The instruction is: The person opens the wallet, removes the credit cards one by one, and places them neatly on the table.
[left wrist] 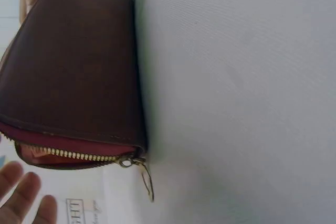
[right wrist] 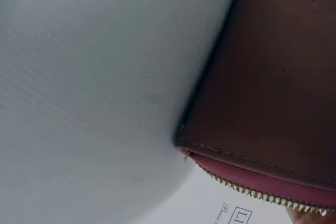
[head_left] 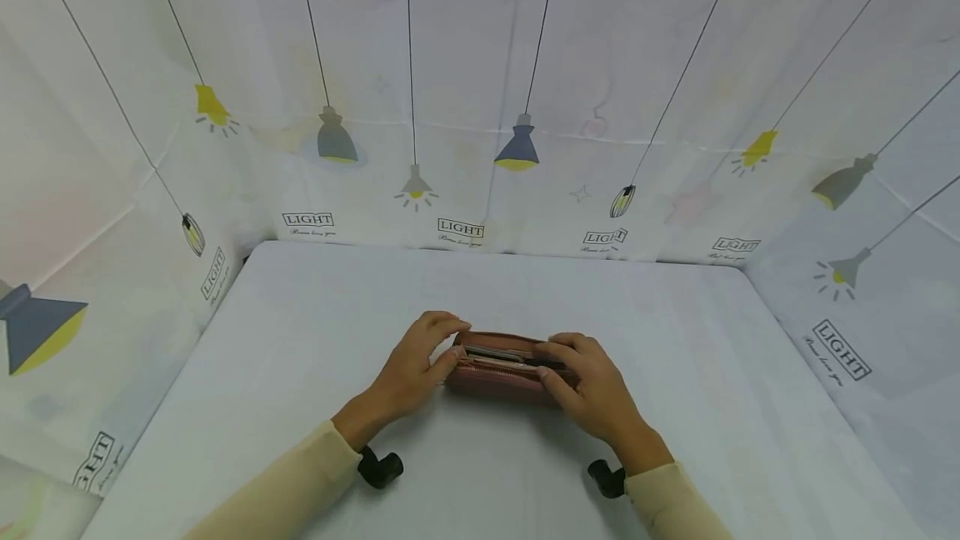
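The fingers [head_left: 454, 326] of the left hand [head_left: 405, 369] and right hand [head_left: 600, 386] hold opposite ends of the open wallet [head_left: 495, 384], its long side stretching between them, both about equally near.

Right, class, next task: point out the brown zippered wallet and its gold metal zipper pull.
Brown zippered wallet [left wrist: 79, 66]: left wrist view, on its broad outer side.
Gold metal zipper pull [left wrist: 148, 183]: left wrist view, its dangling part.
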{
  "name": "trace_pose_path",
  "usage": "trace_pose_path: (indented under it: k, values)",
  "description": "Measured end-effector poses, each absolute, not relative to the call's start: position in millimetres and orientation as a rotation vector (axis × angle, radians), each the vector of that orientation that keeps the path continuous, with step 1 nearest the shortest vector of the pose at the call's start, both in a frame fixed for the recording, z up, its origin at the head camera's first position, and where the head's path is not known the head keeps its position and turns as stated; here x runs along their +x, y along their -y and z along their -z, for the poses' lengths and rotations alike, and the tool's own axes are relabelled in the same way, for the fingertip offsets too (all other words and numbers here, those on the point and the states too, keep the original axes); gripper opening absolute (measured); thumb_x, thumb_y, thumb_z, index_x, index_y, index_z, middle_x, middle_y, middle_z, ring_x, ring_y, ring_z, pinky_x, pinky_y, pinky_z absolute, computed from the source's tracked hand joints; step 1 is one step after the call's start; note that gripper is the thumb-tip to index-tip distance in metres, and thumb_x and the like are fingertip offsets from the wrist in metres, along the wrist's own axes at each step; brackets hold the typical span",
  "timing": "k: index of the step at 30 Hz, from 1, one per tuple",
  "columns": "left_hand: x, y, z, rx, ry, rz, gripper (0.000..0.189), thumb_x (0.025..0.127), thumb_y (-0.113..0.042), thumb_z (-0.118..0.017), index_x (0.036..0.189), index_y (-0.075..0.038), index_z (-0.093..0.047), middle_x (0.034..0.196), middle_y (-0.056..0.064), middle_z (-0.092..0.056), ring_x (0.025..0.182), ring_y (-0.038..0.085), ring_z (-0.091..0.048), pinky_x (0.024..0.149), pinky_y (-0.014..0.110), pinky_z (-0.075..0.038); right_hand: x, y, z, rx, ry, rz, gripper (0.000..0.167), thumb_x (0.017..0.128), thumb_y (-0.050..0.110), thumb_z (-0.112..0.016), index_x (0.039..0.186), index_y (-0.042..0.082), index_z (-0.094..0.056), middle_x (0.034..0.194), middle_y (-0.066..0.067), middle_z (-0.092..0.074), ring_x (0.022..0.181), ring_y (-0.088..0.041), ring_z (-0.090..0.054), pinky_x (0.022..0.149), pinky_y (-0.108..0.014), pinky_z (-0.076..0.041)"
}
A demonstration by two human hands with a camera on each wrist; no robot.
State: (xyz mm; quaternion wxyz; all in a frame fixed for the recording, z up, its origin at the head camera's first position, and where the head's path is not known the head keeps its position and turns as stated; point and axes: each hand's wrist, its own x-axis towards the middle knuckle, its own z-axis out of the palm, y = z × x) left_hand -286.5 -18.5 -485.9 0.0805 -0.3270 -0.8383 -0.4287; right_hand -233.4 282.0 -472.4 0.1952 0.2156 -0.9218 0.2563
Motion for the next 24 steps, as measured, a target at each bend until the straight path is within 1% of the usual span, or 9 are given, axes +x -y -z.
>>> trace_pose_path:
  k: [3, 7, 11, 12, 13, 15, 17, 20, 24]
  values:
    - [-285, 15, 482, -1.095, 2.501, 1.257, 0.039, 0.109, -0.028, -0.055, 0.147, -0.018, -0.059, 0.152, 0.008, -0.049, 0.138, 0.029, -0.050, 0.105, 0.055, -0.046, -231, -284, 473, 0.577, 2.610, -0.727, 0.038, 0.098, 0.029, -0.073, 0.134, 0.016, -0.071, 0.139, -0.009, -0.062, 0.131, -0.032, -0.056, 0.100, -0.059, -0.051]
    - [-283, 14, 480, -1.152, 2.573, 1.239, 0.046, 0.110, -0.032, -0.054, 0.153, -0.015, -0.054, 0.159, 0.009, -0.044, 0.146, 0.031, -0.043, 0.113, 0.058, -0.041, -229, -286, 472, 0.548, 2.651, -0.735, 0.043, 0.099, 0.034, -0.073, 0.138, 0.018, -0.068, 0.148, -0.013, -0.056, 0.136, -0.036, -0.052, 0.100, -0.063, -0.050]
    - [-284, 15, 480, -1.151, 2.655, 1.281, 0.055, 0.109, -0.036, -0.054, 0.159, -0.014, -0.045, 0.165, 0.005, -0.036, 0.152, 0.029, -0.034, 0.118, 0.057, -0.036, -228, -290, 471, 0.519, 2.661, -0.728, 0.047, 0.097, 0.032, -0.075, 0.140, 0.017, -0.067, 0.152, -0.016, -0.053, 0.128, -0.035, -0.055, 0.093, -0.059, -0.052]
    - [-285, 16, 481, -1.152, 2.669, 1.295, 0.057, 0.109, -0.037, -0.055, 0.160, -0.014, -0.043, 0.166, 0.004, -0.034, 0.154, 0.028, -0.032, 0.119, 0.057, -0.035, -228, -292, 471, 0.513, 2.661, -0.732, 0.048, 0.096, 0.031, -0.076, 0.140, 0.016, -0.067, 0.152, -0.017, -0.053, 0.124, -0.034, -0.056, 0.091, -0.056, -0.052]
    - [-285, 16, 481, -1.152, 2.686, 1.306, 0.059, 0.108, -0.039, -0.055, 0.161, -0.015, -0.041, 0.168, 0.002, -0.031, 0.155, 0.027, -0.030, 0.119, 0.057, -0.034, -228, -293, 470, 0.509, 2.662, -0.736, 0.048, 0.096, 0.031, -0.077, 0.140, 0.015, -0.067, 0.152, -0.018, -0.053, 0.123, -0.033, -0.057, 0.090, -0.055, -0.052]
    - [-287, 17, 482, -1.151, 2.717, 1.320, 0.064, 0.107, -0.043, -0.056, 0.163, -0.017, -0.037, 0.170, -0.001, -0.026, 0.156, 0.026, -0.026, 0.120, 0.056, -0.032, -229, -295, 468, 0.506, 2.672, -0.733, 0.048, 0.096, 0.030, -0.077, 0.139, 0.011, -0.067, 0.151, -0.020, -0.053, 0.126, -0.035, -0.056, 0.091, -0.055, -0.052]
    - [-288, 18, 483, -1.157, 2.739, 1.328, 0.071, 0.105, -0.047, -0.059, 0.165, -0.019, -0.032, 0.172, -0.004, -0.021, 0.158, 0.025, -0.022, 0.121, 0.056, -0.031, -231, -297, 464, 0.494, 2.700, -0.737, 0.045, 0.097, 0.032, -0.075, 0.136, 0.009, -0.069, 0.149, -0.020, -0.054, 0.131, -0.038, -0.055, 0.095, -0.058, -0.051]
    - [-288, 18, 486, -1.168, 2.765, 1.321, 0.081, 0.101, -0.053, -0.063, 0.167, -0.023, -0.026, 0.173, -0.008, -0.013, 0.159, 0.024, -0.018, 0.121, 0.058, -0.029, -235, -300, 457, 0.457, 2.752, -0.735, 0.037, 0.102, 0.032, -0.069, 0.130, 0.008, -0.073, 0.145, -0.020, -0.057, 0.132, -0.041, -0.055, 0.097, -0.061, -0.050]
    - [-288, 20, 489, -1.192, 2.768, 1.331, 0.090, 0.098, -0.056, -0.066, 0.169, -0.024, -0.020, 0.174, -0.010, -0.005, 0.160, 0.025, -0.012, 0.122, 0.060, -0.027, -244, -302, 444, 0.436, 2.813, -0.717, 0.025, 0.104, 0.024, -0.066, 0.118, 0.007, -0.078, 0.137, -0.022, -0.062, 0.125, -0.045, -0.059, 0.096, -0.063, -0.050]
